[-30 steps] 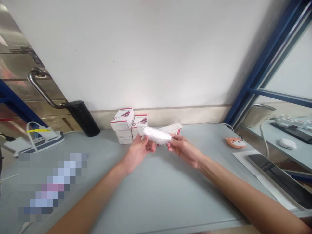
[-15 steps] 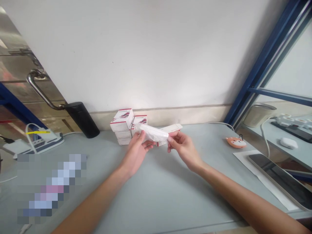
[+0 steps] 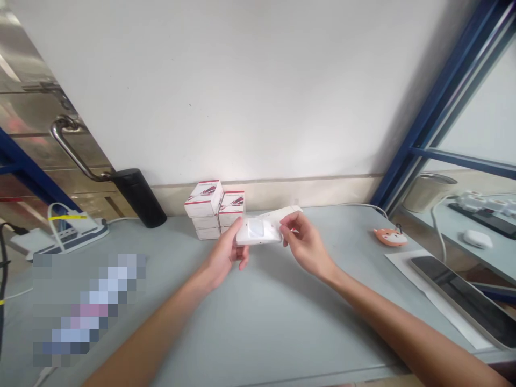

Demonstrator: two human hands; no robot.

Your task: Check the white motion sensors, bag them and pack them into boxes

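A small white plastic device [image 3: 260, 232] with a pale rectangular window on its face is held above the table. It seems to be in a thin clear wrap; its exact kind I cannot make out. My left hand [image 3: 226, 251] grips its left end, thumb on top and fingers beneath. At the right end, my right hand [image 3: 305, 240] is closed in a pinch at the edge of the wrapped device. Partly hidden behind both is an opened white carton [image 3: 292, 211] lying on the table. Stacked small white-and-red boxes [image 3: 203, 198] stand just left of it against the wall.
A black cylindrical bottle [image 3: 139, 199] stands at the back left, near a power strip [image 3: 68, 240] with cords. A blurred-out item [image 3: 88, 312] lies front left. To the right are an orange animal-faced case [image 3: 390, 236] and a phone [image 3: 463, 298] on white paper.
The white device has been turned, so its windowed face now shows instead of its wrapped, plain side. My left hand has shifted slightly down; my right hand has moved slightly right.
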